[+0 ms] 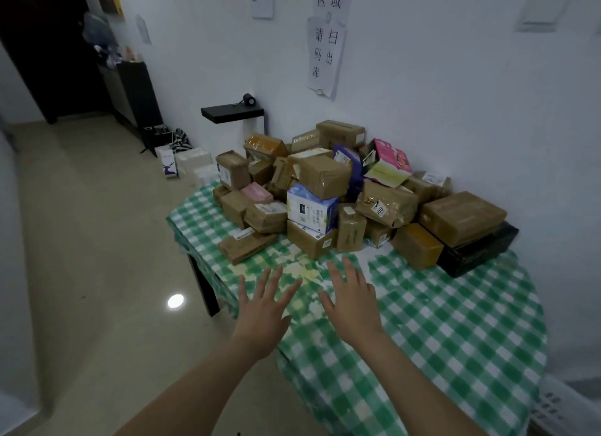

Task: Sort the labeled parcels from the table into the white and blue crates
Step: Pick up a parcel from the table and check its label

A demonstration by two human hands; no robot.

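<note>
A heap of labeled parcels [325, 175], mostly brown taped boxes, is piled on the far half of the table with the green-and-white checked cloth [455, 321], against the wall. Among them are a blue-and-white box [310, 209], a pink box [392, 157] and a black box [478, 252]. My left hand [261, 308] and my right hand [353, 299] hover side by side over the near cloth, palms down, fingers spread, holding nothing. Both are short of the pile. A white crate [556, 406] shows at the bottom right corner, partly hidden. No blue crate is in view.
A flat brown parcel [247, 245] lies nearest my left hand. Left of the table is open tiled floor [81, 240], with small white boxes [192, 164] along the wall, a black shelf [232, 113] and a dark cabinet [136, 91]. Paper signs [325, 55] hang above.
</note>
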